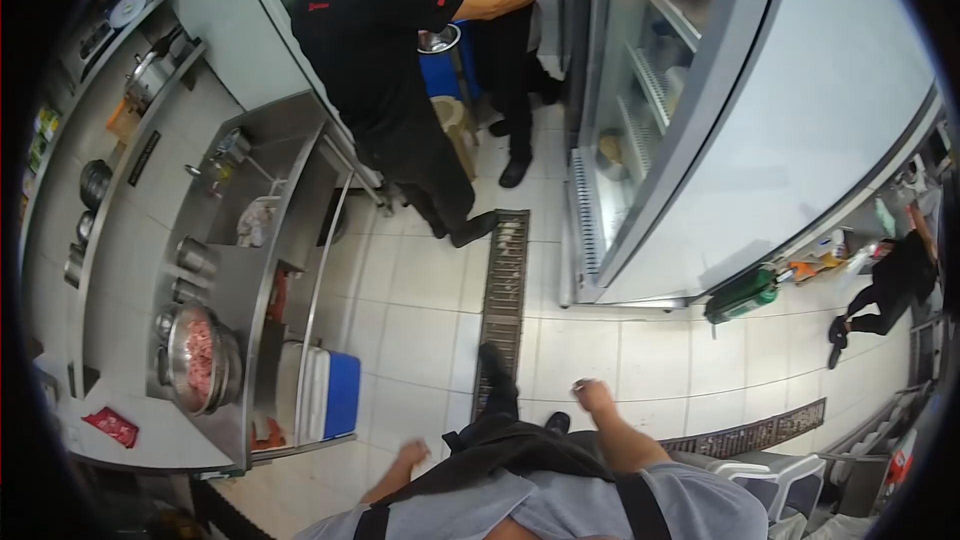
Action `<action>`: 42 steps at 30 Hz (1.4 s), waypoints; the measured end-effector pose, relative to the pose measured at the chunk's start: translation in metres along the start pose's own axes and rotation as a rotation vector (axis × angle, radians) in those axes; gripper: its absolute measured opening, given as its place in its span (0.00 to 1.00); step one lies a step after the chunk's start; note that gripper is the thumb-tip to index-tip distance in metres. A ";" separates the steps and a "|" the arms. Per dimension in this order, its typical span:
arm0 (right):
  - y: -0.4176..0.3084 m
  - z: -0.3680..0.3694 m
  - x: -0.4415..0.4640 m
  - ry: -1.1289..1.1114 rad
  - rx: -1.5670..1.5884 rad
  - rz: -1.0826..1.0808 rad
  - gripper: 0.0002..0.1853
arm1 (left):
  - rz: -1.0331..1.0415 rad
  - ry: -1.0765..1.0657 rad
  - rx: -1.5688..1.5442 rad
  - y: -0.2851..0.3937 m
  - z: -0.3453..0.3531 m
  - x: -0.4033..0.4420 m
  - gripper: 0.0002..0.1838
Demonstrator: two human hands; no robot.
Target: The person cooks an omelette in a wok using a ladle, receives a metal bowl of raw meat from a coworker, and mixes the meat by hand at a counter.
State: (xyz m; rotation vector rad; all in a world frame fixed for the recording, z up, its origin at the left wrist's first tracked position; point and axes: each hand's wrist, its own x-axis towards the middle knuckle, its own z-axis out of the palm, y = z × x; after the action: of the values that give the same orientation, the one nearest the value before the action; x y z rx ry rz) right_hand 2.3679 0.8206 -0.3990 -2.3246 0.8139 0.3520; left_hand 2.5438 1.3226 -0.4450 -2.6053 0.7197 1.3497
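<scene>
My left hand (412, 455) hangs low beside my dark apron (510, 450), its fingers curled in and slightly blurred; nothing shows in it. Out in front over the tiled floor is my right hand (594, 397), closed, with a small dark thing at its fingers that is too small to name. Neither hand touches a surface. To the left, a metal bowl (228, 372) of pink chopped meat (200, 358) stands on the steel counter. Below the counter, a blue and white cooler box (340, 395) is the thing nearest my left hand.
A person in black (375, 60) stands ahead, one arm stretched toward the glass-door fridge (640, 120); another person stands behind. A drain grate (507, 290) runs along the floor. A sink (262, 205) lies left. Green bottles (742, 295) and another person (893, 280) are at right.
</scene>
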 end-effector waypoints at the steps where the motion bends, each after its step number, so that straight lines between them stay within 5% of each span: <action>1: -0.018 -0.010 -0.018 -0.110 0.026 0.047 0.17 | -0.073 0.213 -0.231 0.020 -0.046 0.021 0.25; 3: -0.018 -0.004 -0.045 -0.181 -0.082 -0.057 0.18 | -0.062 0.381 -0.556 0.043 -0.108 0.088 0.23; 4: -0.019 -0.016 -0.057 -0.214 -0.075 -0.072 0.18 | -0.158 0.200 -0.822 0.070 -0.154 0.094 0.24; 7: 0.006 -0.044 -0.075 -0.133 -0.043 0.129 0.17 | -0.027 0.258 -0.392 0.095 -0.215 0.168 0.23; 10: 0.053 -0.076 -0.088 0.079 -0.027 0.486 0.17 | 0.082 0.306 -0.447 0.148 -0.256 0.181 0.24; 11: 0.069 -0.082 -0.095 0.253 -0.125 0.432 0.15 | 0.152 0.302 -0.383 0.163 -0.264 0.179 0.24; 15: 0.068 -0.113 -0.085 0.358 0.243 0.701 0.13 | 0.237 0.151 -0.397 0.184 -0.252 0.175 0.22; 17: 0.059 -0.118 -0.069 0.439 0.018 0.487 0.13 | 0.226 0.027 -0.266 0.167 -0.213 0.197 0.19; 20: 0.017 -0.143 -0.042 0.491 0.097 0.431 0.15 | 0.290 -0.214 0.074 0.110 -0.185 0.195 0.16; 22: 0.001 -0.193 -0.010 0.788 0.188 0.388 0.15 | 0.165 -0.259 0.049 0.070 -0.176 0.189 0.16; 23: -0.093 -0.268 -0.019 0.879 0.091 0.519 0.14 | 0.158 -0.256 0.054 0.056 -0.189 0.184 0.16; 24: -0.092 -0.300 -0.007 1.174 0.272 0.047 0.24 | 0.093 -0.265 0.029 0.041 -0.207 0.175 0.16; 29: -0.248 -0.464 0.001 1.733 0.072 -0.372 0.39 | -0.119 -0.161 0.043 -0.020 -0.266 0.219 0.17; 32: -0.271 -0.488 0.053 1.820 0.063 -0.366 0.41 | -0.177 -0.089 -0.105 -0.030 -0.306 0.240 0.20; 35: -0.244 -0.489 0.095 1.970 -0.047 -0.351 0.43 | -0.094 0.243 -0.784 0.018 -0.334 0.216 0.24; 40: -0.239 -0.491 0.101 2.015 -0.052 -0.389 0.40 | -0.061 0.121 -0.774 0.070 -0.315 0.193 0.24; 42: -0.235 -0.491 0.103 1.992 -0.090 -0.372 0.41 | 0.018 -0.110 -0.269 0.082 -0.302 0.187 0.19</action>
State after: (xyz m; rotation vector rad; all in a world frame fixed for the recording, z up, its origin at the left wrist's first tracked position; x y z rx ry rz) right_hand 2.6152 0.5945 0.0421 -2.1500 0.9692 -2.3711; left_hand 2.8200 1.0887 -0.4051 -2.6984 0.5830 1.6876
